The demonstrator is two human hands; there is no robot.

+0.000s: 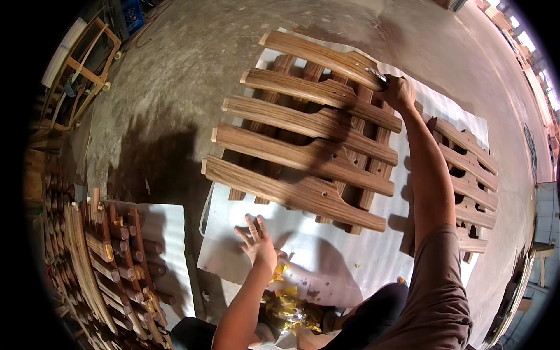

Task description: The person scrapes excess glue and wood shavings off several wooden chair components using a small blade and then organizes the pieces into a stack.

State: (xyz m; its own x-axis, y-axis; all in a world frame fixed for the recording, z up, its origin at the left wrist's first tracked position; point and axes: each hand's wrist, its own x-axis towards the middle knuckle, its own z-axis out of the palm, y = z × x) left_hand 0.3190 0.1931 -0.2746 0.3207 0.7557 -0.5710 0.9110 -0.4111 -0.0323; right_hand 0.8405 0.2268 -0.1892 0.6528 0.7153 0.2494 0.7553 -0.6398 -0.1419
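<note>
At your far left, a stack of wooden bars (111, 268) stands beside the work area, well apart from both hands. Next, your left hand (256, 242) is found empty, its fingers spread over the white sheet (224, 233); whether the fingertips touch the sheet cannot be told. Yellow scraps (289, 306) lie just below that wrist. Beyond the hand, five shaped planks lie roughly parallel across dark wooden supports, long axes running from upper left to lower right. The nearest plank (280, 188) lies just ahead of your left fingers, with a gap between. The farthest plank (309, 52) lies at the top of the row; its pale end is at the left, and its right end reaches your right hand (400, 93). That hand is the nearer one, your left being on the opposite side of the row. Your right fingers are curled about a small metal tool (378, 74), its exact kind not discernible; from this grip the farthest plank extends away to the left. Contact between tool and wood cannot be confirmed. At the right, a smaller plank stack (466, 151) stands beside your right forearm.
</note>
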